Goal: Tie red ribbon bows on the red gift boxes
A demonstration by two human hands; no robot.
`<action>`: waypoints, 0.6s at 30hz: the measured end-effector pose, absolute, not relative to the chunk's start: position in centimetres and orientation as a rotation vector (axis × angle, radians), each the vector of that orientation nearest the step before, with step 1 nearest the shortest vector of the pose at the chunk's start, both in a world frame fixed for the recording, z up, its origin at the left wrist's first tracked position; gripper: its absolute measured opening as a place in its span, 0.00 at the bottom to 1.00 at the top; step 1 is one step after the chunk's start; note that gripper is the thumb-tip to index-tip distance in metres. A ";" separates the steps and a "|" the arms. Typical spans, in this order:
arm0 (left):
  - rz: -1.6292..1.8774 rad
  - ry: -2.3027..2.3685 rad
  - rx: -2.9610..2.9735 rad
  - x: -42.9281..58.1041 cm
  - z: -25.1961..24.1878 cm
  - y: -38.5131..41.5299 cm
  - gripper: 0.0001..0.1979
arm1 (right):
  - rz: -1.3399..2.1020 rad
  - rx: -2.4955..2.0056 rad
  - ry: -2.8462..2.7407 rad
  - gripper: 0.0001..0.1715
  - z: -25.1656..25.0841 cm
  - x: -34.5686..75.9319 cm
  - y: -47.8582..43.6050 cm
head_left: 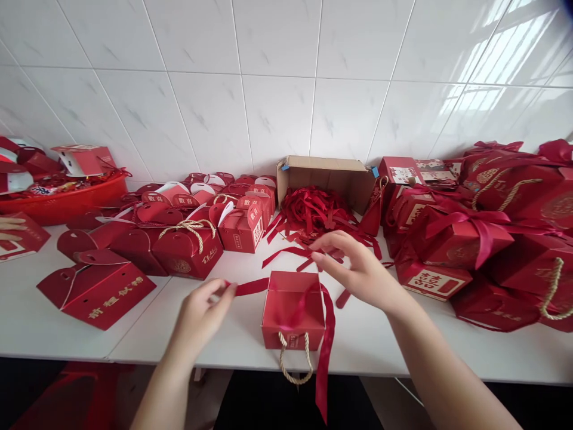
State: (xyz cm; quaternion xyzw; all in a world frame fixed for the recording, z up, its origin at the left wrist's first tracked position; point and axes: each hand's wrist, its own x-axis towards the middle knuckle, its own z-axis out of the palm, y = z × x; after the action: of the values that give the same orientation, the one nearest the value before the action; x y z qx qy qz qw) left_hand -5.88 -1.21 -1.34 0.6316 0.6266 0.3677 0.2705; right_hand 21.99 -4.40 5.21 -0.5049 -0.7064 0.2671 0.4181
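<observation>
Meanwhile, at a white table's (380, 340) front edge, the left hand (201, 310) is pinching a red satin ribbon (250, 287) that is lying crosswise over a small red cardboard gift box (273, 337) (rope handle toward the wearer). The right hand (362, 272), fingers loosely curled, grip unclear, is hovering nearer, just behind the box.

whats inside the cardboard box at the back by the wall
A tangled heap of loose red ribbons fills the open cardboard box and spills forward onto the white table. The heap covers the box's floor and corners, so anything beneath it cannot be seen.
</observation>
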 end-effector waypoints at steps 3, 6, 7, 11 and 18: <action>0.795 2.089 1.729 -10.1 -3.0 -0.6 0.13 | 0.693 -1.378 -1.780 0.19 3.6 23.9 -6.9; 0.686 2.232 1.693 -12.0 -3.9 -0.4 0.13 | 0.754 -1.416 -1.915 0.16 1.7 24.4 -8.3; 0.712 2.270 1.686 -11.9 -4.0 -0.7 0.13 | 0.768 -1.423 -1.950 0.14 1.2 24.4 -8.4; 0.932 2.118 1.684 -9.1 -3.3 -3.2 0.17 | 0.602 -1.582 -1.825 0.09 -0.7 24.2 -8.2; 0.697 1.368 1.639 -5.2 -2.7 -7.0 0.24 | 0.621 -1.439 -1.715 0.19 -1.9 22.6 -9.9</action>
State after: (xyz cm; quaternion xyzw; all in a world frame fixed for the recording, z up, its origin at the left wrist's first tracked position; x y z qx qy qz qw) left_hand -5.19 -7.01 -2.72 0.6579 0.5489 0.2798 0.4331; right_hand 22.65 -9.92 -1.86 -0.5682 -0.6774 0.2451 0.3978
